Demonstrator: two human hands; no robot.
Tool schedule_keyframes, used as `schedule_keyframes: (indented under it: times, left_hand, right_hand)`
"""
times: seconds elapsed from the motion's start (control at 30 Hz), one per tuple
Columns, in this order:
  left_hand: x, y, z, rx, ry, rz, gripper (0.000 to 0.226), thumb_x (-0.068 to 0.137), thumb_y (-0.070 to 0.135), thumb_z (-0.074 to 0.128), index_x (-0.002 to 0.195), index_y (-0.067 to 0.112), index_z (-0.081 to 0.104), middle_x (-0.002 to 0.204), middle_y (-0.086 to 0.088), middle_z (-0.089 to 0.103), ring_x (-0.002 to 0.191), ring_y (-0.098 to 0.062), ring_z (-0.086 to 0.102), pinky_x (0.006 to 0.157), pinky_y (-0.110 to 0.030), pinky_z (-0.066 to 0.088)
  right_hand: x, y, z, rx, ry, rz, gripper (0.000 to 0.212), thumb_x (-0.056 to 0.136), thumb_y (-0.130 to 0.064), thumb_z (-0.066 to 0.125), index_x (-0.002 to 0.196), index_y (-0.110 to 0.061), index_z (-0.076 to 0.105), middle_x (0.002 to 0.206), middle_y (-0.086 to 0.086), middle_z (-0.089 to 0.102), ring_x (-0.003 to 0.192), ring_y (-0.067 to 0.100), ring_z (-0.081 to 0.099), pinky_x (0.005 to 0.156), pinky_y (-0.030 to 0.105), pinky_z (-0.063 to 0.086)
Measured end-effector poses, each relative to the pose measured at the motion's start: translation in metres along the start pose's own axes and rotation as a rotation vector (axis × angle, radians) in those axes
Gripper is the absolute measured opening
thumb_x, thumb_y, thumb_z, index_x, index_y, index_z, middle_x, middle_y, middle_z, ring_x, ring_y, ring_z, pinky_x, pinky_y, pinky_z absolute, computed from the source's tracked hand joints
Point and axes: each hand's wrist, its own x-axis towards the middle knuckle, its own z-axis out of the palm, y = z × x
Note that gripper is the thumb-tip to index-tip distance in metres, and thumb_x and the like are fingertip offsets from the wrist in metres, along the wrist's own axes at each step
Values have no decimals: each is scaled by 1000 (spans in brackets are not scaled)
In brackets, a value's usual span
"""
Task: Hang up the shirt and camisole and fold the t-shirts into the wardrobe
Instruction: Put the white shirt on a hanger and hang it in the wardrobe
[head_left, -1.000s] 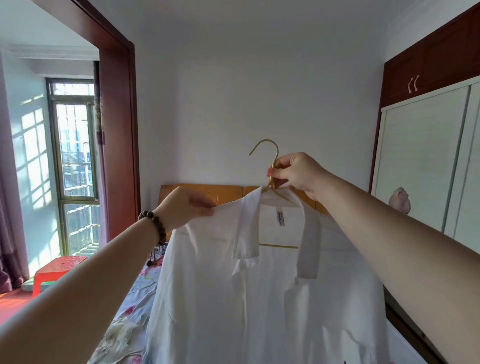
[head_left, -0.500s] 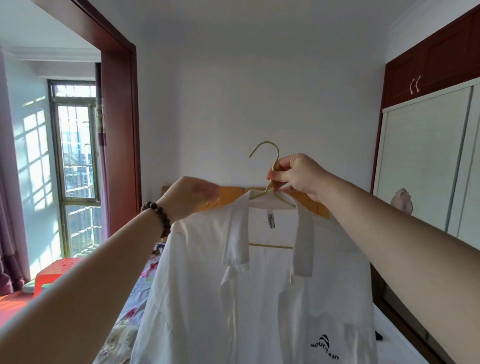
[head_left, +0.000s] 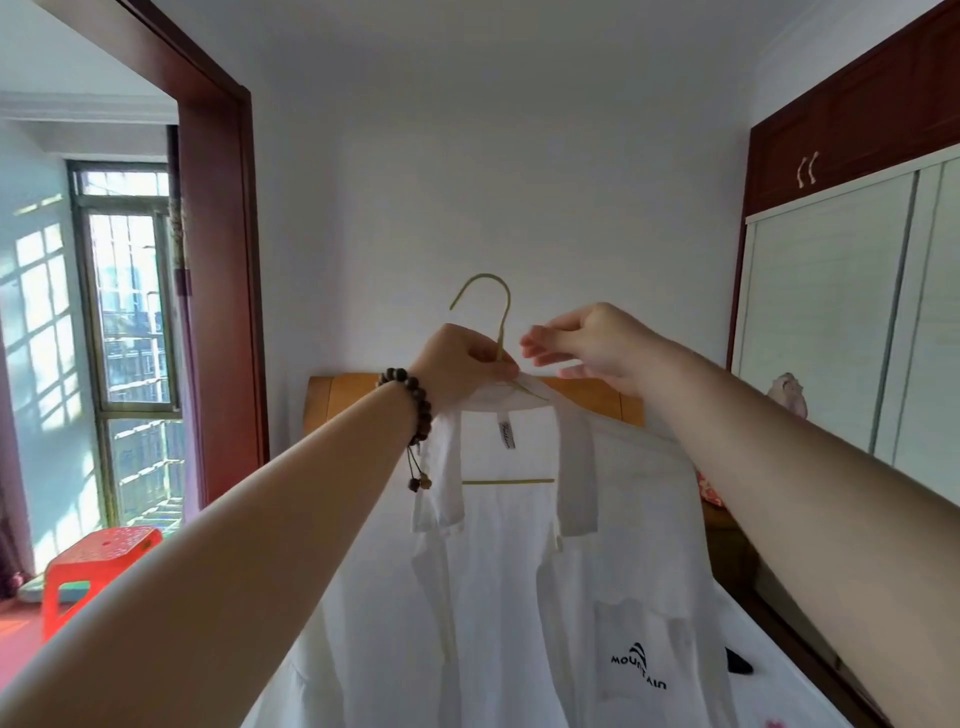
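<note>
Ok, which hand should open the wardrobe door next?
Probably right: the right hand holds nothing and is on the side of the wardrobe door, while the left hand grips the hanger carrying the shirt.

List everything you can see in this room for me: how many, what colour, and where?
shirt: one, white, on the hanger in the middle, black "MOUNTAIN" lettering on its pocket.
hanger: one, gold, held up in front of the back wall.
headboard: one, orange wood, behind the shirt.
stool: one, red, lower left near the window.
window: one, dark frame, far left.
wardrobe: one, white sliding doors under dark red cupboards, right.
bracelet: one, dark beads, on the left wrist.
left hand: one, grip round the hanger's neck.
right hand: one, fingers loose beside the hook, holding nothing.
</note>
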Motion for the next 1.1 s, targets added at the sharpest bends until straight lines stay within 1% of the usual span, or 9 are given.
schedule_keyframes:
  times: [0.2, 0.3, 0.47, 0.57, 0.67, 0.77, 0.87, 0.93, 1.1]
  left_hand:
    - [8, -7, -11, -54, 55, -35, 15, 81, 26, 74, 89, 14, 77, 73, 6, 67, 63, -2, 56, 55, -9, 41]
    - [11, -6, -6, -66, 67, -38, 15, 82, 25, 74, 90, 13, 77, 74, 5, 67, 64, -2, 56, 53, -7, 40]
    - [16, -5, -2, -57, 84, -41, 16, 81, 25, 74, 90, 11, 76, 70, 4, 63, 60, -4, 51, 47, -3, 37]
    - [20, -4, -2, -71, 105, -48, 17, 82, 24, 74, 90, 10, 76, 68, 5, 61, 59, -5, 51, 50, -7, 40]
    - [26, 1, -5, -74, 132, -45, 15, 82, 25, 74, 87, 11, 75, 66, 6, 60, 58, -4, 50, 48, -8, 38]
    - [33, 9, -5, -86, 145, -49, 14, 82, 26, 74, 86, 12, 74, 65, 6, 59, 57, -4, 49, 45, -9, 37]
    - [38, 17, 0, -79, 128, -61, 14, 81, 27, 75, 86, 14, 74, 68, 6, 61, 57, -4, 51, 43, -9, 37]
    - [40, 20, 2, -73, 114, -75, 13, 80, 28, 75, 83, 16, 74, 69, 6, 62, 58, -4, 53, 44, -11, 39]
    - [41, 20, 1, -105, 106, -99, 11, 79, 27, 77, 77, 17, 72, 70, 2, 64, 59, -9, 55, 56, -21, 47]
  right_hand:
    - [-16, 37, -38, -287, -159, 149, 13, 79, -36, 74, 88, -27, 78, 93, -8, 74, 100, 14, 64, 92, 39, 50]
    - [-17, 46, -36, -270, -58, 113, 7, 76, -24, 78, 83, -24, 78, 87, -5, 74, 92, 15, 66, 89, 35, 53]
    - [-18, 56, -36, -298, 109, 67, 9, 78, -25, 76, 84, -19, 78, 85, -3, 73, 87, 10, 64, 83, 27, 49]
    - [-19, 59, -28, -349, 358, -69, 15, 79, -26, 75, 87, -14, 77, 86, 0, 73, 86, 12, 64, 81, 27, 48]
    - [-46, 73, 1, -328, 766, -267, 29, 81, -38, 71, 70, -12, 64, 66, -3, 60, 64, 14, 53, 60, 19, 37]
    - [-82, 114, 60, -277, 766, -86, 46, 76, -59, 63, 70, -15, 51, 65, -5, 51, 58, 11, 48, 52, 16, 31]
    - [-90, 148, 104, -302, 726, 143, 59, 68, -71, 61, 87, -15, 52, 83, -7, 54, 68, 12, 53, 59, 27, 44]
    - [-83, 153, 116, -265, 758, 243, 57, 71, -66, 65, 94, -16, 53, 90, -7, 55, 74, 14, 54, 67, 31, 47]
    - [-67, 157, 123, -155, 845, 240, 13, 89, -29, 59, 87, -19, 67, 84, -2, 65, 78, 21, 61, 66, 33, 49]
